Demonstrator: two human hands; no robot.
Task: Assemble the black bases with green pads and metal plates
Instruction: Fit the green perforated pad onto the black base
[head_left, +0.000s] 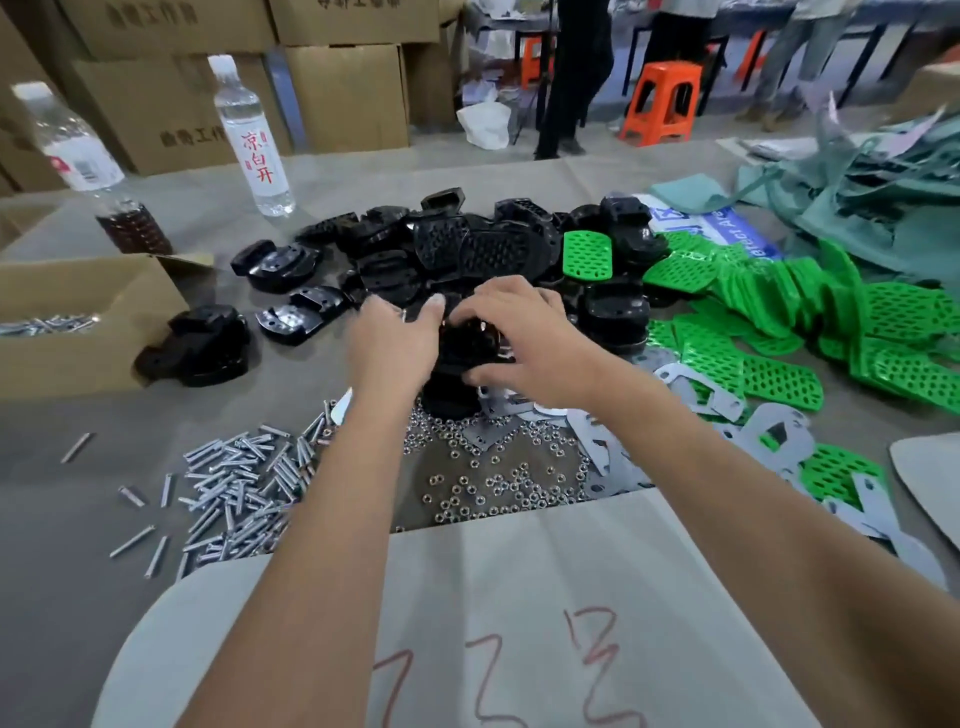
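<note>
Currently: black bases pile (467, 249) upper centre, green pads (769, 332) at right, metal plates (696, 389) beside, all within reach. Both hands centre frame: right hand (524, 343) curled gripping black base (467, 343); left hand (395, 338) steadying it, fingers hidden, grip unclear.

the black base (470, 345) between the left hand (397, 343) and the right hand (524, 348) is mostly covered by them, so its shape and how the fingers sit on it cannot be told. the open carton (78, 332) of bolts is cut off by the left edge. the people standing at the back are blurred and cropped at the top.
</note>
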